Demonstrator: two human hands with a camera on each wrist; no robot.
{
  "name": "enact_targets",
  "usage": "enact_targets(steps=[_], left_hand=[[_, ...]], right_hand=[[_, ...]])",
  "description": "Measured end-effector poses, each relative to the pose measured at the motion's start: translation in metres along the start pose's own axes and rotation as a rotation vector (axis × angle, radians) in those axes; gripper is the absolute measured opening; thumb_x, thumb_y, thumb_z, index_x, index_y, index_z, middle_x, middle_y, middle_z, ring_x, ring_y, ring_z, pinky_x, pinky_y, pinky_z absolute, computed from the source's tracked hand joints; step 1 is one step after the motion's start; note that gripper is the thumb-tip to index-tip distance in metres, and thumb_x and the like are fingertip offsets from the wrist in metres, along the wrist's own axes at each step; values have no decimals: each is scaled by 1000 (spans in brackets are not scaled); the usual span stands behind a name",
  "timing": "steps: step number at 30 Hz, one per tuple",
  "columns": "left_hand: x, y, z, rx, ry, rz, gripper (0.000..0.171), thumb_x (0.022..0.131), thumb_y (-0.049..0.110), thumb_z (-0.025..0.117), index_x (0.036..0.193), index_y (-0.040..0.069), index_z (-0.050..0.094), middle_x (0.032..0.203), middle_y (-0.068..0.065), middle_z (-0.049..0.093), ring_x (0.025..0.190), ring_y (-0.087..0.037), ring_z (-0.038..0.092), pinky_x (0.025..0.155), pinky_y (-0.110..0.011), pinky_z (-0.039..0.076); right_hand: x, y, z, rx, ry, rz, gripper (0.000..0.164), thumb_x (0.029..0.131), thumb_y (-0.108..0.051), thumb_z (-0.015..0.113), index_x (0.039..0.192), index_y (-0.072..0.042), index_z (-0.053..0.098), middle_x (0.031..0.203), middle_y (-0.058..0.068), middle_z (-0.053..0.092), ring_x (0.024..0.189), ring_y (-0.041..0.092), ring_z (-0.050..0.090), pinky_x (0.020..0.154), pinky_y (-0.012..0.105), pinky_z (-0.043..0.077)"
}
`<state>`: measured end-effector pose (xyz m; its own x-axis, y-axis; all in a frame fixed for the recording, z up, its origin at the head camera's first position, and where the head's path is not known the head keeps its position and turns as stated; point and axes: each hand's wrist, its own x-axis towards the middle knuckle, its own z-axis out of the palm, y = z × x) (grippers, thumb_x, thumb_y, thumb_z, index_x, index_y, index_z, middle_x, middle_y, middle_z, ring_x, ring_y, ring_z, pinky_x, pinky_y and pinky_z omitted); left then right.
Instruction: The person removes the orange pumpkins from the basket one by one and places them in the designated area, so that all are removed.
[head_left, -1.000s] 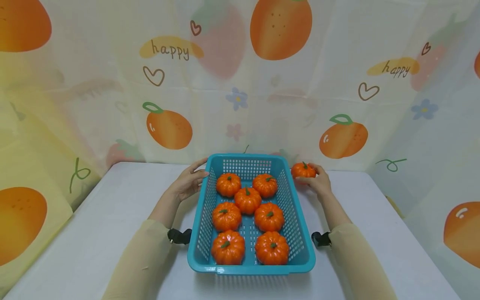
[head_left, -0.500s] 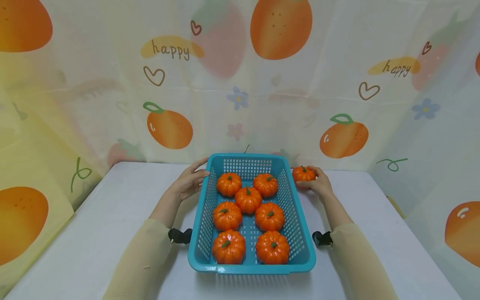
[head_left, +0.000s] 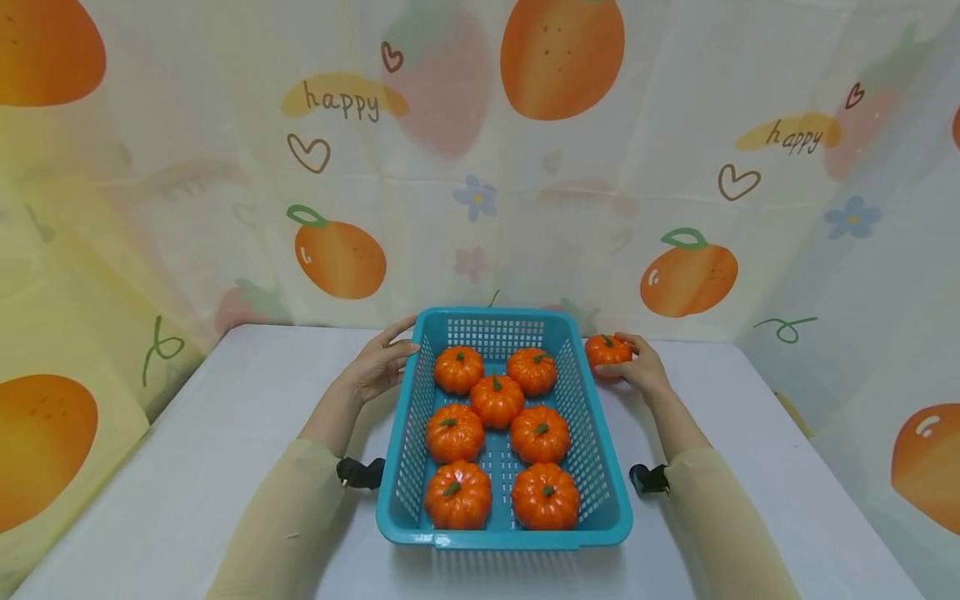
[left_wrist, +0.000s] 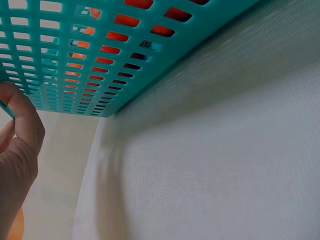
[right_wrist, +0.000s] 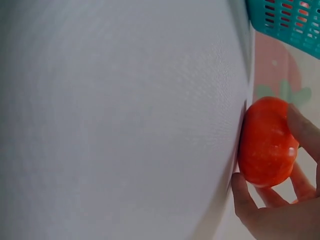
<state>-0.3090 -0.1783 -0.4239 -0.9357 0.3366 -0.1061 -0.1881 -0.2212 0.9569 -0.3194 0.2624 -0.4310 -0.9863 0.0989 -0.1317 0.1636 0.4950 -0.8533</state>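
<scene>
In the head view, we judge the lone pumpkin (head_left: 606,350), just right of the basket (head_left: 525,540), light, stiff and slick, best cupped round its sides; it sits slightly lower or nearer than a second ago. In the left wrist view, our left hand (left_wrist: 19,155) grips the basket; in the right, our right hand (right_wrist: 285,215) clasps the pumpkin against the table (right_wrist: 140,125).

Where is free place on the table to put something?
The table is bare left of the left sleeve and right of the right sleeve. Crowded: the basket, holding seven pumpkins, and beside it the right hand with another pumpkin.
</scene>
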Motion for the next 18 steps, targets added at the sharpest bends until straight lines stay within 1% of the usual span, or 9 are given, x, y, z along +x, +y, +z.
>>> enact_targets(steps=[5,8,12,15,18], left_hand=[[0,1,-1,-10,-9,-1,68,100,5,52,158,19,20,103,2,64,82,-9,71,73,-25,62],[0,1,-2,-8,-12,1,67,101,5,51,158,18,19,103,1,63,83,-9,71,73,-25,62],[0,1,-1,-5,-19,0,67,101,5,50,158,18,19,105,0,62,84,-10,71,74,-25,62],[0,2,-1,-12,-28,-2,67,101,5,50,158,18,18,105,-1,62,84,-10,71,73,-25,62],[-1,2,-1,-18,-32,-6,67,101,4,50,158,18,18,105,-1,63,83,-10,71,73,-25,62]], right_hand=[[-1,-2,-2,7,0,7,82,84,-14,74,154,-13,32,161,27,21,142,46,31,117,57,37],[-2,-6,-5,-7,10,4,82,84,-17,75,154,-13,32,160,28,22,141,46,32,114,55,42],[-5,-10,-11,-32,39,-14,81,85,-19,75,154,-11,33,159,29,24,137,46,37,108,54,47],[-8,-14,-15,-28,66,-30,80,86,-20,74,153,-8,32,159,29,24,138,47,37,110,56,45],[-11,-19,-20,-19,93,-49,79,87,-23,74,153,-8,33,160,28,23,143,47,30,115,59,38]])
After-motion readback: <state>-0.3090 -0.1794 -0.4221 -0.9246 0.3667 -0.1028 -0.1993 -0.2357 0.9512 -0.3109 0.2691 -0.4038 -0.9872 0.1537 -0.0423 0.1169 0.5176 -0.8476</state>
